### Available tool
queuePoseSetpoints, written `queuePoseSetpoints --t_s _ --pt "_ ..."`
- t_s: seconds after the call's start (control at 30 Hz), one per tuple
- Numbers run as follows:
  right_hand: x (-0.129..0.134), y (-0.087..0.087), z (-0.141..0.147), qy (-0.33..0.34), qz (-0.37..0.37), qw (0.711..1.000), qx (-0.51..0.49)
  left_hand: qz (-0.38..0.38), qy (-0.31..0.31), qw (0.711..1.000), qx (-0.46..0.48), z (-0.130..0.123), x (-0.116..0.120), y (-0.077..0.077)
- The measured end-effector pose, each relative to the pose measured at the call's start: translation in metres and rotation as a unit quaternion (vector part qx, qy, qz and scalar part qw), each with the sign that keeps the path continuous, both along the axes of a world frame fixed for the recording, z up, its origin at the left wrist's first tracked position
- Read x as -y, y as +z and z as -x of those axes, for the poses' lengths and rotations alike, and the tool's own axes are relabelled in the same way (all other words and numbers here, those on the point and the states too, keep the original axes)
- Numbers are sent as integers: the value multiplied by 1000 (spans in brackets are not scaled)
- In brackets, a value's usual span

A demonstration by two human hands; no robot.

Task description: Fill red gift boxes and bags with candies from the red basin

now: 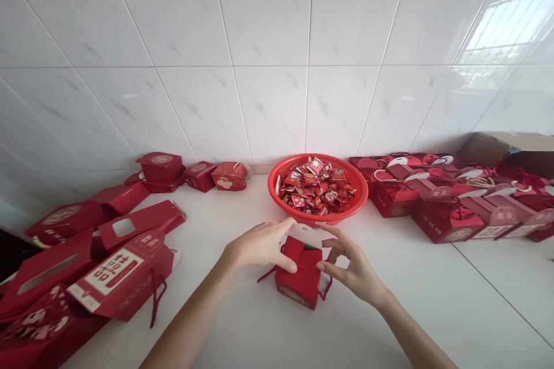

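Observation:
A small red gift box point(298, 285) with cord handles at its sides stands on the white counter before me, its top partly open and one pale-backed flap raised at the rear. My left hand point(270, 248) grips the box from the left, thumb on a red top flap and fingers behind it. On the other side my right hand point(346, 259) has its thumb at the box's right edge and its fingers curled near the back flap. Just behind the box sits a red plastic basket point(277, 199) heaped with wrapped candies point(318, 181).
Red gift boxes of several shapes point(116, 271) lie at the left, some open. Rows of red handled boxes point(450, 219) stand at the right, with a cardboard box point(497, 147) behind. A white tiled wall point(268, 104) rises at the counter's back.

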State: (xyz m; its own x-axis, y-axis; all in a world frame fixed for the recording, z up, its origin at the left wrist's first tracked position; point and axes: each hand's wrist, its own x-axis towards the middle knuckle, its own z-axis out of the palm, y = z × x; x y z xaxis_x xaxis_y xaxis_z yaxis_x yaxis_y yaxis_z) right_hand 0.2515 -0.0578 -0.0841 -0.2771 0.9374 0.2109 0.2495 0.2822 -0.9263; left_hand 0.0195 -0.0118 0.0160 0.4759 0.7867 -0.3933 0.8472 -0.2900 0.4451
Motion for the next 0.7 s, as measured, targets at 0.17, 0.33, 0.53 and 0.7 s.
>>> queuePoseSetpoints --t_s 0.17,0.33,0.53,0.7 --pt "-6 -1 -11 9 39 996 76 9 -64 997 49 -2 -5 -3" --pt "-11 1 -20 36 72 990 117 38 -84 995 35 -3 -11 -5" --pt "-6 7 -14 82 95 990 71 29 -92 993 65 -3 -10 -5" --pt "-1 8 -4 97 121 987 28 22 -157 984 76 -5 -9 -6"
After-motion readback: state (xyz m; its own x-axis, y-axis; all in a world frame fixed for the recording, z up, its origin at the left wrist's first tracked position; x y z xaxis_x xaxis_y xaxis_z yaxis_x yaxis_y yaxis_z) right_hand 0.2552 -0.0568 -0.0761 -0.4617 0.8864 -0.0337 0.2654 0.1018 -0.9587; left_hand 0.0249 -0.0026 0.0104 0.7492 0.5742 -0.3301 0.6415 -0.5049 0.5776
